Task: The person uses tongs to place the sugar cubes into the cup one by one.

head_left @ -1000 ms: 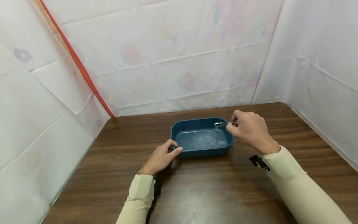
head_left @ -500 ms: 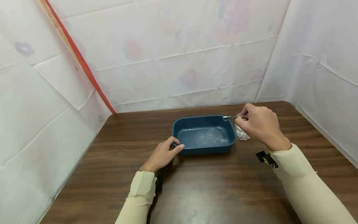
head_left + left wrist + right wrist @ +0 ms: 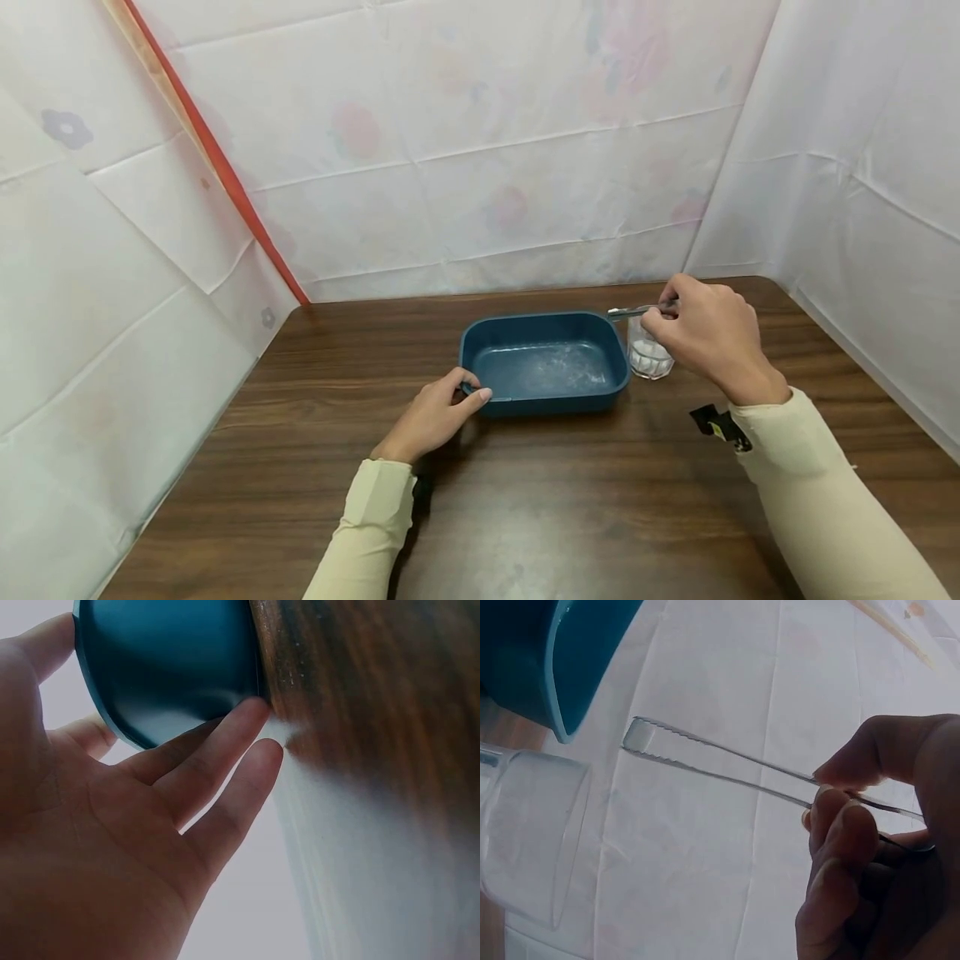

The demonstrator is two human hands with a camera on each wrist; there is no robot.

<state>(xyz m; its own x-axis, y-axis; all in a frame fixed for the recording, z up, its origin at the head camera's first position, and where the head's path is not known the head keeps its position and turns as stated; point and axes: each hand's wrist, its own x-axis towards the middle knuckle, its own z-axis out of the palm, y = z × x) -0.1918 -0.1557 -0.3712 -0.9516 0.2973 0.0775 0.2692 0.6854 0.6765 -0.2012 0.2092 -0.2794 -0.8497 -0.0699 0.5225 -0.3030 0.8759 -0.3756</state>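
Note:
A deep blue rectangular baking dish (image 3: 547, 367) with whitish marks on its floor stands on the table. At its near left corner my left hand (image 3: 431, 417) grips the rim; the left wrist view has fingers (image 3: 225, 746) against the outside wall of the dish (image 3: 172, 667). My right hand (image 3: 708, 333) pinches slim metal tongs (image 3: 735, 754) with toothed tips. Between those tips sits a small whitish cube (image 3: 639, 736). The tongs point left, their tips near the dish's far right corner. Below them a clear glass (image 3: 649, 358) holds several white lumps; the right hand partly covers it.
The dark wood-grain table (image 3: 562, 500) runs back to a pale floral sheet (image 3: 465, 167) hung behind it. More sheeting rises along the left and right sides. Glass and dish stand close together. A red strip (image 3: 202, 142) slants down to the table's far left corner.
My right hand has moved right with the tongs, from over the dish to above the glass, which has come into sight. My left hand stays on the dish's rim.

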